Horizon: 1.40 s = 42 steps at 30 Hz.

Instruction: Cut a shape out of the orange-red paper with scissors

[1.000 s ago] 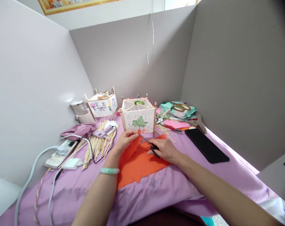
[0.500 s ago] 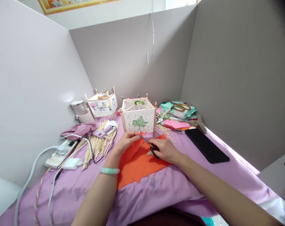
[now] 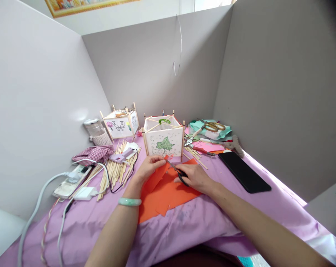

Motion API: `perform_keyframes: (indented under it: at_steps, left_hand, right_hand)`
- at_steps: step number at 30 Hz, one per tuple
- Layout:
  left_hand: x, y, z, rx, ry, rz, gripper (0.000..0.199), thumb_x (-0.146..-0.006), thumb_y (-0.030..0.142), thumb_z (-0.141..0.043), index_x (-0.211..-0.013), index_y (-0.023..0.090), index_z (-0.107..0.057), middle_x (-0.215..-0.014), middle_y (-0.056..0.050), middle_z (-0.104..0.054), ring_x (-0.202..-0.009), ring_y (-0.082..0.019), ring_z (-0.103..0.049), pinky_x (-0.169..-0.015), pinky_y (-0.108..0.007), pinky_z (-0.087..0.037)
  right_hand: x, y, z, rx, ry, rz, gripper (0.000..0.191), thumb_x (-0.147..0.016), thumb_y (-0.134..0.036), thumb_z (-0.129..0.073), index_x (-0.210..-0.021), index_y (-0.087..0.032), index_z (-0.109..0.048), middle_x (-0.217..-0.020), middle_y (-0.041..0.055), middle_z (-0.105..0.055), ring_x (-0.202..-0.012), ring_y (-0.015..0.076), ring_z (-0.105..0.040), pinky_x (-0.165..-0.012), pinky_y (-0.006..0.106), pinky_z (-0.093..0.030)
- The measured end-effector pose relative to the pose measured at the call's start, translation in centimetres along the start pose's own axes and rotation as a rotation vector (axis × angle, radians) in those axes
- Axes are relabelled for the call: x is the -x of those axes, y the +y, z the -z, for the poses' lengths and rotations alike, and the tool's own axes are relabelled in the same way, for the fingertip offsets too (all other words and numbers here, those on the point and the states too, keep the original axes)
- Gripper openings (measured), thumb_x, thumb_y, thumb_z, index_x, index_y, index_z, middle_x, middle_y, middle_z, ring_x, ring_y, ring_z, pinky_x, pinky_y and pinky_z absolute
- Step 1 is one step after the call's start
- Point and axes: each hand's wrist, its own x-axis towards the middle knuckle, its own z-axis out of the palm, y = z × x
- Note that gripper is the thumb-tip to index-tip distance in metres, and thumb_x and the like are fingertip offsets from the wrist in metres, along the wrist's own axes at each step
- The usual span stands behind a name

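Note:
My left hand point(image 3: 151, 167) pinches a piece of orange paper point(image 3: 158, 178) near its upper tip. In my right hand point(image 3: 195, 175) is a pair of small scissors with black handles point(image 3: 181, 177); their blades point left and meet the paper beside my left fingertips. Under both hands lies a larger orange sheet point(image 3: 173, 197), with small cut scraps on it. Just behind my hands stands a white paper lantern point(image 3: 165, 144) on a stick frame, with a green leaf drawn on its front and a green loop on top.
To the left are a second lantern point(image 3: 119, 128), a jar point(image 3: 95, 129), a lilac glue gun point(image 3: 121, 155) on wooden sticks point(image 3: 112, 178), and a power strip point(image 3: 73, 181) with cables. At right lie pruning shears point(image 3: 201, 149), gold-handled scissors point(image 3: 212, 127) and a black phone point(image 3: 244, 172).
Almost nothing differs. Both hands keep their places at the paper, and the scissors have shifted only very slightly.

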Motion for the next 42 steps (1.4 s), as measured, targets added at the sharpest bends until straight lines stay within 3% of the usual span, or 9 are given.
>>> perform_keyframes:
  at_steps: [8,15,42]
  left_hand:
    - [0.04,0.01,0.01,-0.007,-0.011,0.008,0.021,-0.066,0.031,-0.071,-0.07,0.012,-0.064,-0.063,-0.001,-0.061,-0.055,-0.009,-0.051,-0.053,-0.02,-0.037]
    - [-0.1,-0.02,-0.07,-0.073,-0.044,-0.039,0.019,-0.067,0.03,-0.07,-0.07,0.011,-0.066,-0.068,-0.002,-0.062,-0.064,-0.011,-0.052,-0.063,-0.022,-0.039]
    - [-0.08,-0.05,0.01,-0.054,-0.025,-0.022,0.02,-0.066,0.031,-0.07,-0.07,0.012,-0.066,-0.066,-0.001,-0.063,-0.059,-0.01,-0.052,-0.059,-0.022,-0.038]
  right_hand:
    - [0.0,-0.26,0.13,-0.018,-0.004,-0.003,0.042,-0.079,-0.048,-0.059,-0.107,-0.017,-0.058,-0.092,0.0064,-0.066,-0.081,0.0182,-0.062,-0.071,0.026,-0.043]
    - [-0.07,-0.32,-0.02,-0.011,0.003,0.003,0.044,-0.079,-0.05,-0.058,-0.108,-0.017,-0.057,-0.089,0.0057,-0.066,-0.078,0.0178,-0.061,-0.069,0.025,-0.043]
    - [-0.08,-0.31,0.24,-0.036,-0.02,-0.03,0.042,-0.078,-0.049,-0.06,-0.106,-0.018,-0.057,-0.09,0.0048,-0.065,-0.078,0.017,-0.061,-0.069,0.024,-0.041]
